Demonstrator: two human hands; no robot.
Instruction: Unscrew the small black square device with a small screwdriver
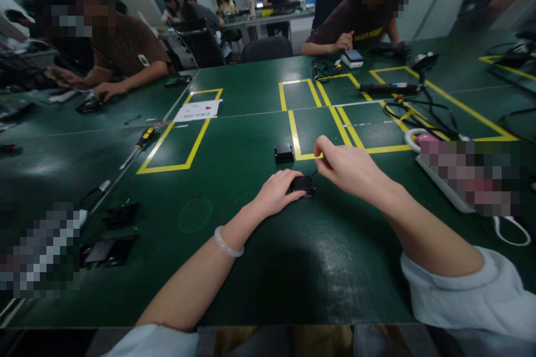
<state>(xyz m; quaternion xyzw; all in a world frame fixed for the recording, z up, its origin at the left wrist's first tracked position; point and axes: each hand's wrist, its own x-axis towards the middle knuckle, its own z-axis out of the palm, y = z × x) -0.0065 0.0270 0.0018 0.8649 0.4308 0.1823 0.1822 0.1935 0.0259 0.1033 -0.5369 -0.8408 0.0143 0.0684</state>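
Observation:
Near the middle of the green table, my left hand [280, 189] is closed round the left side of a small black block-like part [303, 185], which rests on the tabletop. My right hand [341, 164] is pinched shut above and to the right of it. From those fingers a thin dark rod [314, 174] slants down to the part's right edge; its upper end is hidden in the hand. Just beyond stands a second small black part [284, 153] with short upright posts, untouched by either hand.
A yellow-black screwdriver [146, 137] and a white paper label [198, 110] lie left of centre. Black plastic pieces [108, 251] sit at the near left. At right are a cabled electric screwdriver [389, 88] and a blurred-out white-edged object [448, 187]. Co-workers sit across the table.

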